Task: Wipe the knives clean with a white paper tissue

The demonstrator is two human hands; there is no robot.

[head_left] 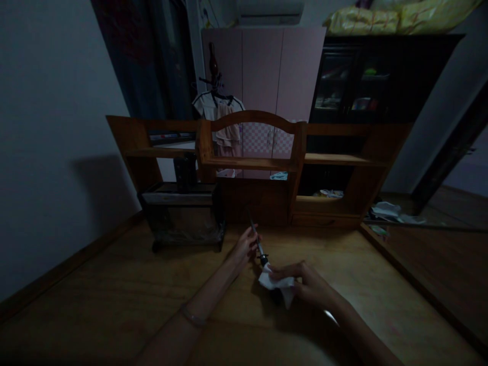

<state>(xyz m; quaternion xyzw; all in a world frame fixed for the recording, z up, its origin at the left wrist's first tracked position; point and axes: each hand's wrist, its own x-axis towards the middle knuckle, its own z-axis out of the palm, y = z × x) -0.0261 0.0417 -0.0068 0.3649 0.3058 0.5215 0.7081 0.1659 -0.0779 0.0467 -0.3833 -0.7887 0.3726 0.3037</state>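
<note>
A: Where was the slim rod (261,249), and which way did it point?

B: Over the middle of the surface (171,300), between the person's hands. Its long axis ran aslant: thin tip toward the far edge and a little left, dark handle end nearer the person. Whether any part touched the wood, I could not tell.

A: How was it gripped?

B: The left hand (246,245) had its fingers closed narrowly round the shaft, short of the tip. The right hand (303,277) pinched a white sheet (272,279) against the handle — cloth or paper, too dim to say.

A: And the materials?

B: The shaft was straight with a dull sheen, meeting a black collar (264,260). The sheet was soft and creased, one corner drooping. Beneath them lay smooth, yellowish wood grain.

A: What bounded the movement?

B: A wooden shelf unit (249,163) with an arched top rail stood along the far edge. Near the far left corner sat a dark-framed, clear-sided box (185,223). Raised strips edged both sides; the right strip (404,269) lay well apart from the right hand — wood stretched between them.
</note>
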